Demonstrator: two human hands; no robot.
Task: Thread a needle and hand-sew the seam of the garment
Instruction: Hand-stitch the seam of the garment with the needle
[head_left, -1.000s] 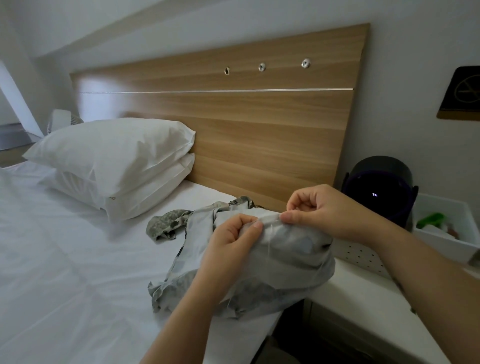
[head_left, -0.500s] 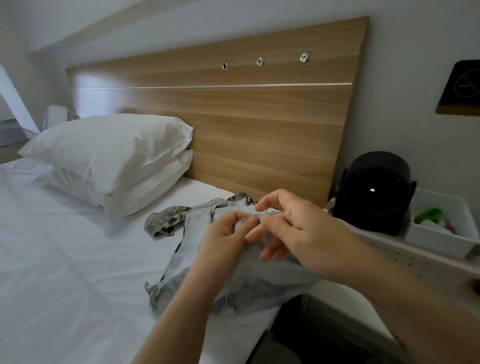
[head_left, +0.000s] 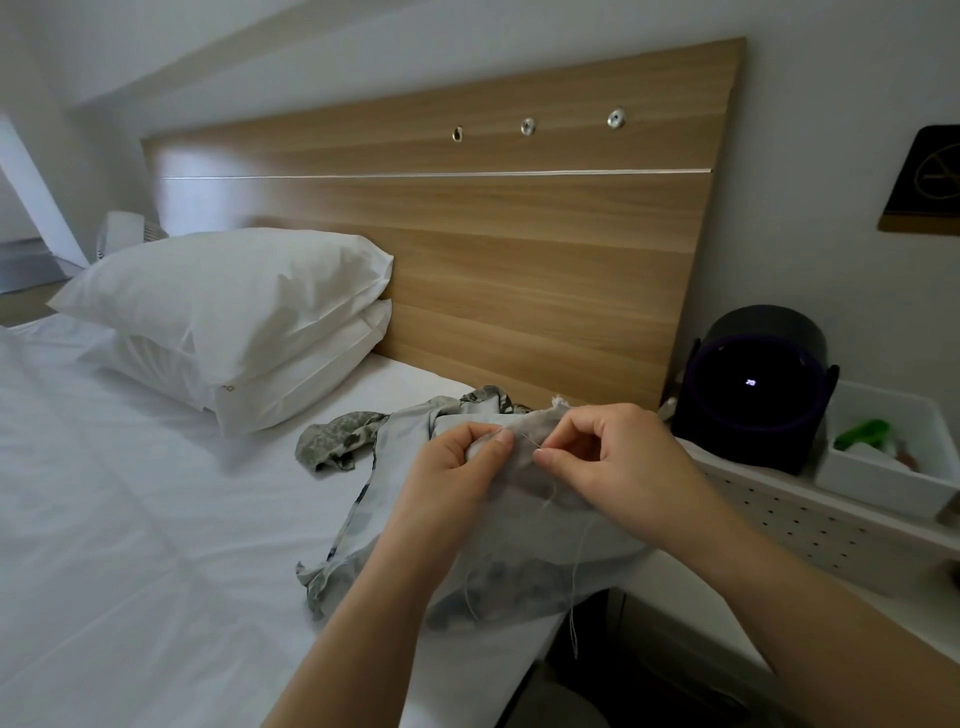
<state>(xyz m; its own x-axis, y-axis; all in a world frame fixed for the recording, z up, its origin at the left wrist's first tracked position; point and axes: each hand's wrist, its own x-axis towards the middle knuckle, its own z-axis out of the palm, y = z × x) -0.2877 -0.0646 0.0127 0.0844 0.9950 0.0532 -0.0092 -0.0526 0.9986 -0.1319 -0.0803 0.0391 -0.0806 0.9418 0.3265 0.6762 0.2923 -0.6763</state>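
grey garment, judged light and limp, lies bunched at the right edge of the bed; pinch its seam fold close to the stitch, as the left hand does, while the right hand beside it nips the thin, slippery needle.

Wood headboard in front of me, w/ a thin metal strip across it & 3 round metal fittings near the top. Pale walls behind. Light's dim & soft, w/ a glare patch on the headboard's L end. Two white pillows stacked against it on my L, on a white sheet. Small white appliance behind the pillows, can't tell what. To my R: white shelf w/ perforated front, a round black device w/ a tiny lit display on it, white bin just beside that. Dark plaque on the R wall.
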